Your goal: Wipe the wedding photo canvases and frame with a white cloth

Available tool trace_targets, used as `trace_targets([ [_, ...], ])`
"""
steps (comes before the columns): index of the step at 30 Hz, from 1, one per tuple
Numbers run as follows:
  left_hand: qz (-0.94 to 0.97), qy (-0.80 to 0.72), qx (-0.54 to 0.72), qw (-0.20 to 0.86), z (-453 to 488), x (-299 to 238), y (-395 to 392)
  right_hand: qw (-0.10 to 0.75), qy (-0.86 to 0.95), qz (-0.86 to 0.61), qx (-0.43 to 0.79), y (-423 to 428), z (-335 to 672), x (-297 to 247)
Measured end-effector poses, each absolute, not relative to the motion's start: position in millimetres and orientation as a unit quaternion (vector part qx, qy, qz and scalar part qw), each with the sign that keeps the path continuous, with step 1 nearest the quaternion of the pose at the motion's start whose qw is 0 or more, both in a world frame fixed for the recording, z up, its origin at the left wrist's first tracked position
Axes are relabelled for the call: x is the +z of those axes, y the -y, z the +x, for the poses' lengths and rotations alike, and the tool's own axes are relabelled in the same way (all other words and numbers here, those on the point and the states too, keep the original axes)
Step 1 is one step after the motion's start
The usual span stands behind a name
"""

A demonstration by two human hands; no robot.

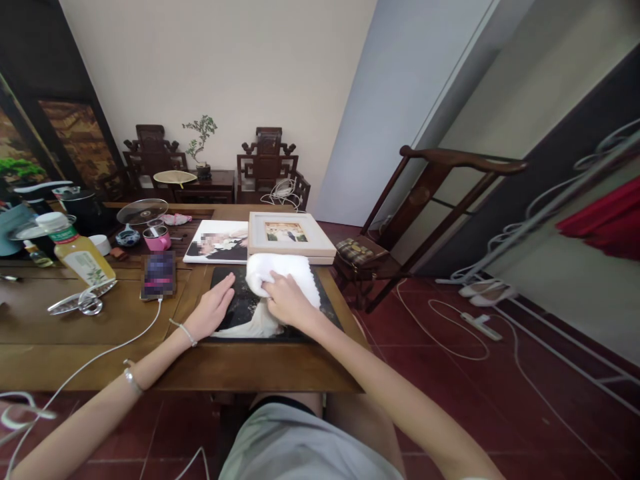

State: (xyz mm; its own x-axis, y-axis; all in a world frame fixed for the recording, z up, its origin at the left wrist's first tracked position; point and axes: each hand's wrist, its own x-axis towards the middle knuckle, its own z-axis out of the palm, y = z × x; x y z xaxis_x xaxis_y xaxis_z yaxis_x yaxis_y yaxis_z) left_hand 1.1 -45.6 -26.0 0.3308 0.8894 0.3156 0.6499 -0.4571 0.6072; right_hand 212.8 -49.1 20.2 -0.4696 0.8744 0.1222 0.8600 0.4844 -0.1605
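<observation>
In the head view a dark board or mat (233, 288) with pale specks lies near the front edge of the wooden table. My right hand (287, 298) is closed on a folded white towel (295, 270), which rests over the board's far half. Under my right wrist lies a crumpled off-white piece, thin like cloth or film (255, 325), spread along the board's near edge. My left hand (215, 308) rests at the board's left edge, fingers stretched out and holding nothing. Part of the board is hidden by the towel and my right arm.
Behind the board are a framed photo (286, 232) on a flat box and a photo panel (215, 243). To the left stand a phone (159, 275) on a white cable, a pink cup (157, 238), a juice bottle (83, 250) and a silver hair clip (83, 300). A wooden chair (425, 193) stands right.
</observation>
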Motion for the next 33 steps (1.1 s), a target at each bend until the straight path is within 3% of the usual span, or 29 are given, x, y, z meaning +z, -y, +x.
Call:
trace_targets([
  [5, 0.693, -0.501, 0.454, 0.25, -1, -14, 43, 0.109, 0.921, -0.366, 0.084, 75, 194, 22],
  [11, 0.679, -0.498, 0.463, 0.276, -4, -15, 41, 0.079, 0.951, -0.265, 0.138, 111, 204, 29],
  [22, 0.788, -0.479, 0.337, 0.19, 6, -24, 50, 0.087, 0.865, -0.481, 0.11, 101, 253, 30],
  [27, 0.833, -0.472, 0.257, 0.133, 3, -31, 48, 0.173, 0.841, -0.487, 0.161, 54, 242, 31],
  [33, 0.837, -0.481, 0.231, 0.118, 2, -32, 48, 0.18, 0.846, -0.465, 0.189, 9, 195, 41],
])
